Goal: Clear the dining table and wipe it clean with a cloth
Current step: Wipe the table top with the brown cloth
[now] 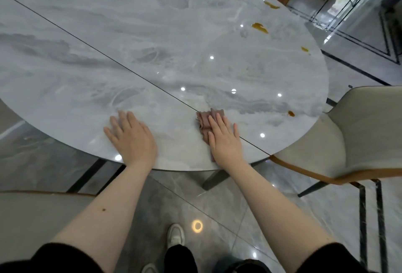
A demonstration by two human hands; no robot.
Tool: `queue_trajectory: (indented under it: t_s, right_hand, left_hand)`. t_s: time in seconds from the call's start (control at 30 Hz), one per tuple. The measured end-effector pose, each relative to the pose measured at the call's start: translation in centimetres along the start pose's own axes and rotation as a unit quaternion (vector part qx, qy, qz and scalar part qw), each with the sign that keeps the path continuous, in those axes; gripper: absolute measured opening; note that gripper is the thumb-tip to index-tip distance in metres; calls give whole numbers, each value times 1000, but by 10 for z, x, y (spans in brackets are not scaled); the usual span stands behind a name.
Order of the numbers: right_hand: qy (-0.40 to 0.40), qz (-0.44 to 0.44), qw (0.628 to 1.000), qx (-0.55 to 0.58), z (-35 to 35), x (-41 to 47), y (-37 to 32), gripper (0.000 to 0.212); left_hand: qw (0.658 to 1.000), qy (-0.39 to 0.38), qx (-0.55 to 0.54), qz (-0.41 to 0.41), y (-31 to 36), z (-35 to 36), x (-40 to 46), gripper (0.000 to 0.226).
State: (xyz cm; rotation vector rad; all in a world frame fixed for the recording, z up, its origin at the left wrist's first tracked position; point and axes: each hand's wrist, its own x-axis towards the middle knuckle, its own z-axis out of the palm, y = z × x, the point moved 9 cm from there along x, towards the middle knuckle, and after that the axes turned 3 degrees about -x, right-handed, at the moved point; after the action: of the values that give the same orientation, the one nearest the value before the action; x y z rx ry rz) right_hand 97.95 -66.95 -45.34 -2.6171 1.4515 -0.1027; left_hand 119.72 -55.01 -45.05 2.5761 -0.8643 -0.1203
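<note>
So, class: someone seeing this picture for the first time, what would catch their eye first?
Probably the amber spills dotted along the far right edge of the glossy marble table. Next, the two hands at the near edge: the right hand presses flat on a pinkish cloth, and the left hand rests flat on bare tabletop.

Both bare forearms stretched forward. Left hand flat, palm down, fingers spread. Right hand flat, fingers straight, pressing down.

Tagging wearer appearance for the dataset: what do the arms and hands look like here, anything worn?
Both forearms are bare to above the elbow, with black sleeves at the upper arms. No gloves, rings or watch visible on the left hand or right hand. A small dark mark sits on the left forearm.
</note>
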Motion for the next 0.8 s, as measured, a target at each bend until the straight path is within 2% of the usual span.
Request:
queue_trajectory:
  t_s: [0.1, 0.2, 0.3, 0.43, 0.57, 0.7, 0.8]
  right_hand:
    - [23, 8, 998, 61, -4, -5, 14, 51]
    - [30, 6, 991, 128, -10, -6, 20, 64]
    - [81, 24, 975, 204, -32, -6, 36, 50]
    - [116, 120, 931, 326, -57, -7, 82, 34]
    - [132, 131, 940, 286, -71, -5, 124, 42]
    - [207, 169, 897, 352, -94, -2, 183, 36]
    - [224, 220, 868, 384, -102, 5, 231, 35]
  left_hand:
    - [999, -18, -12, 38, 20, 6, -14, 47]
    - [992, -42, -15, 121, 59, 17, -36, 45]
    - [979, -71, -26, 187, 102, 28, -56, 43]
    - [960, -112, -54, 252, 153, 38, -72, 47]
    - [941, -141, -55, 301, 192, 56, -74, 41]
    - [929, -148, -16, 338, 244, 76, -72, 48]
    - [918, -185, 6, 351, 286, 102, -71, 51]
